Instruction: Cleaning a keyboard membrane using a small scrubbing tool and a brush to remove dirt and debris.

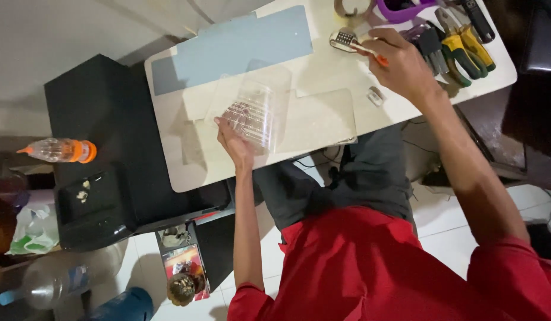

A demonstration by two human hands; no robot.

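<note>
- The white table (323, 71) fills the upper middle of the frame; a pale blue sheet (240, 44) lies on its upper left part.
- The clear plastic tray (252, 113) is at the centre of the table. It looks light, thin and slippery, so I judge it bends easily; take it by the rim, not the flat wall.
- Your left hand (234, 139) grasps the tray's lower edge, arm stretched straight up from the lower middle.
- Your right hand (400, 65), upper right, is clenched around 1 small orange-handled tool (367, 50), beside the pliers (463, 50).
- A small metal piece (345, 40) lies at the tool's tip.
</note>
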